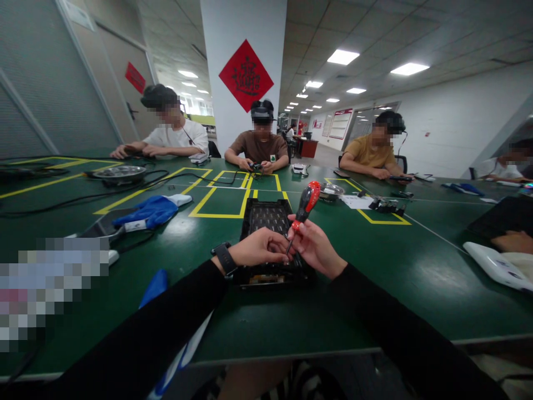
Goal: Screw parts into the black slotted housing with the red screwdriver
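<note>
My right hand [318,247] is closed around the lower part of a screwdriver [308,201] with a black and red handle. The screwdriver tilts up and to the right, its shaft pointing down toward the fingertips of my left hand [260,247]. That hand has a dark watch on the wrist, and its fingers are curled together near the tip; what they pinch, if anything, is hidden. Both hands are over an open black case [266,214] with rows of small metallic pieces in its far part. Its near part [270,279] is partly covered by my hands.
Blue gloves [152,211] lie to the left on the green table [416,300]. Metal bowls [120,174], cables, and small black parts [387,205] are farther out. A white device [495,264] sits at the right. Several people sit around the table. Yellow tape marks rectangles.
</note>
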`<state>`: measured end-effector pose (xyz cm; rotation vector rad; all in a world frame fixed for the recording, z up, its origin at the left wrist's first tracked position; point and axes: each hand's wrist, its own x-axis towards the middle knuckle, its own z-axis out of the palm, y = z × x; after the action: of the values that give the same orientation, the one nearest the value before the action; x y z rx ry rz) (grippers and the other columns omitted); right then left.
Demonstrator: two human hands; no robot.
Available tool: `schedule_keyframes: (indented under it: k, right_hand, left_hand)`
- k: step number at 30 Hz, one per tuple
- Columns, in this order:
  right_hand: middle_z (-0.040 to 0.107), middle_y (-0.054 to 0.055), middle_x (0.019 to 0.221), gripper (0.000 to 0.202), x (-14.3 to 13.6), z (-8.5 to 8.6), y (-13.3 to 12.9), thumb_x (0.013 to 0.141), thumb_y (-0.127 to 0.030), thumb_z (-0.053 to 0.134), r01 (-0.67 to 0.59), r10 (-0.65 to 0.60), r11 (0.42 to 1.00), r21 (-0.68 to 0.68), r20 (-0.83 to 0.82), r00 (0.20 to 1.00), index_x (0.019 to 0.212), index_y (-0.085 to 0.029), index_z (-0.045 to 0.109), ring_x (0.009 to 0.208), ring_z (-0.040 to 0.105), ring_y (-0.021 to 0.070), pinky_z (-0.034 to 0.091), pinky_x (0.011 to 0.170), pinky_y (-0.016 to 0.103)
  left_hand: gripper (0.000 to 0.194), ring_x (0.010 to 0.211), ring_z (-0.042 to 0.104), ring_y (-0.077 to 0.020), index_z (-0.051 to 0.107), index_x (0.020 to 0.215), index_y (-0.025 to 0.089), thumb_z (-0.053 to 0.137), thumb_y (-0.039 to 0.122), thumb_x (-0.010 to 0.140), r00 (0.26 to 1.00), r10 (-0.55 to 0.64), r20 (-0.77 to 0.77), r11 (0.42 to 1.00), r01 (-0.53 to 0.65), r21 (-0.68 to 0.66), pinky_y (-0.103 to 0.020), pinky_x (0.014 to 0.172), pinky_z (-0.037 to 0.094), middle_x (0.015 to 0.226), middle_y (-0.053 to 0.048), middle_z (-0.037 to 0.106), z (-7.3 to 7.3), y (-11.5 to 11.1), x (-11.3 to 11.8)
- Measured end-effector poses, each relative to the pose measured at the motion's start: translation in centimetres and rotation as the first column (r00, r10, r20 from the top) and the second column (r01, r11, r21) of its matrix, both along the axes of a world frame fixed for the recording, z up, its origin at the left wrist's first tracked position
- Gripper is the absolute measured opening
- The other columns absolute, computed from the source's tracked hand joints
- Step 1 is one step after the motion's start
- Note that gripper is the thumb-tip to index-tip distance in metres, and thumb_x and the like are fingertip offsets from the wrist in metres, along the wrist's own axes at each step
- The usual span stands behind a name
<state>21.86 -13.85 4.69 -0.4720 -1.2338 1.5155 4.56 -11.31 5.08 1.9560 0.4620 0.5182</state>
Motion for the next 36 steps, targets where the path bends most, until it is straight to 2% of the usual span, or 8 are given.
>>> schedule_keyframes:
  k: [3, 8, 13, 19, 23, 26, 33, 36]
  right_hand:
    - [0.061, 0.002, 0.081, 0.032, 0.12, 0.33, -0.16, 0.081, -0.030, 0.050, -0.027, 0.027, 0.998, -0.051, -0.013, 1.000, 0.110, -0.016, 0.052, 0.048, 0.046, 0.0066, 0.046, 0.049, 0.024]
    - [0.064, 0.003, 0.086, 0.034, 0.22, 0.20, -0.15, 0.078, -0.030, 0.056, -0.022, 0.022, 0.999, -0.035, 0.010, 1.000, 0.109, -0.019, 0.052, 0.048, 0.049, 0.0072, 0.047, 0.046, 0.024]
    - [0.065, 0.002, 0.081, 0.032, 0.15, -0.21, 0.03, 0.078, -0.032, 0.058, -0.020, 0.020, 1.000, 0.007, 0.018, 1.000, 0.106, -0.020, 0.050, 0.044, 0.049, 0.0057, 0.043, 0.043, 0.019]
    - [0.064, -0.001, 0.076, 0.035, 0.07, -0.41, 0.26, 0.074, -0.031, 0.063, -0.012, 0.011, 0.999, 0.049, 0.026, 1.000, 0.102, -0.023, 0.044, 0.040, 0.048, 0.0054, 0.042, 0.042, 0.019]
    - [0.062, 0.002, 0.078, 0.027, 0.15, -0.04, 0.07, 0.082, -0.034, 0.052, -0.063, 0.063, 0.998, 0.009, -0.006, 0.998, 0.104, -0.018, 0.048, 0.043, 0.050, 0.0062, 0.043, 0.044, 0.021]
    - [0.061, 0.004, 0.083, 0.030, 0.20, 0.16, -0.07, 0.085, -0.032, 0.046, -0.092, 0.092, 0.995, -0.026, -0.023, 0.996, 0.109, -0.015, 0.050, 0.048, 0.051, 0.0066, 0.045, 0.047, 0.022]
    - [0.063, 0.000, 0.079, 0.030, 0.08, -0.42, 0.19, 0.077, -0.029, 0.060, -0.037, 0.037, 0.999, 0.040, 0.006, 0.999, 0.102, -0.023, 0.044, 0.045, 0.047, 0.0060, 0.043, 0.043, 0.020]
    - [0.062, -0.001, 0.076, 0.028, 0.11, -0.31, 0.18, 0.077, -0.031, 0.059, -0.040, 0.040, 0.998, 0.042, 0.010, 0.999, 0.099, -0.022, 0.045, 0.044, 0.047, 0.0061, 0.044, 0.043, 0.020]
  left_hand:
    - [0.030, 0.078, 0.062, -0.0139, 0.062, 0.093, 0.007, 0.063, 0.028, 0.072, 1.000, -0.002, -0.005, 1.000, 0.002, -0.001, -0.026, 0.072, 0.048, 0.089, -0.011, 0.066, -0.17, 0.12, -0.02]
    - [0.025, 0.082, 0.061, -0.0143, 0.062, 0.091, 0.007, 0.059, 0.027, 0.075, 0.999, -0.048, 0.009, 0.999, 0.048, 0.017, -0.026, 0.075, 0.047, 0.089, -0.010, 0.066, -0.12, 0.15, 0.01]
    - [0.027, 0.072, 0.060, -0.0120, 0.065, 0.088, 0.008, 0.064, 0.029, 0.071, 1.000, -0.008, -0.014, 0.993, 0.010, 0.117, -0.023, 0.069, 0.047, 0.079, -0.006, 0.066, 0.17, 0.03, 0.01]
    - [0.029, 0.066, 0.057, -0.0100, 0.064, 0.089, 0.008, 0.064, 0.031, 0.071, 0.999, 0.008, -0.033, 0.996, -0.005, 0.084, -0.020, 0.062, 0.044, 0.076, -0.005, 0.064, 0.22, -0.19, -0.02]
    - [0.029, 0.067, 0.057, -0.0096, 0.064, 0.090, 0.007, 0.064, 0.030, 0.071, 0.999, -0.006, -0.050, 0.996, 0.010, 0.090, -0.019, 0.061, 0.043, 0.078, -0.007, 0.065, 0.24, -0.14, -0.09]
    - [0.027, 0.066, 0.057, -0.0090, 0.064, 0.089, 0.007, 0.062, 0.028, 0.072, 0.999, -0.015, -0.048, 0.996, 0.019, 0.092, -0.018, 0.060, 0.043, 0.079, -0.007, 0.065, 0.24, -0.02, -0.13]
    - [0.021, 0.065, 0.057, -0.0080, 0.065, 0.090, 0.007, 0.058, 0.020, 0.075, 0.997, -0.017, -0.069, 0.991, 0.026, 0.130, -0.016, 0.057, 0.042, 0.079, -0.007, 0.066, 0.36, 0.02, -0.21]
    - [0.022, 0.065, 0.058, -0.0080, 0.064, 0.091, 0.007, 0.058, 0.020, 0.075, 0.998, -0.026, -0.052, 0.995, 0.031, 0.100, -0.016, 0.058, 0.042, 0.080, -0.007, 0.066, 0.35, -0.02, -0.20]
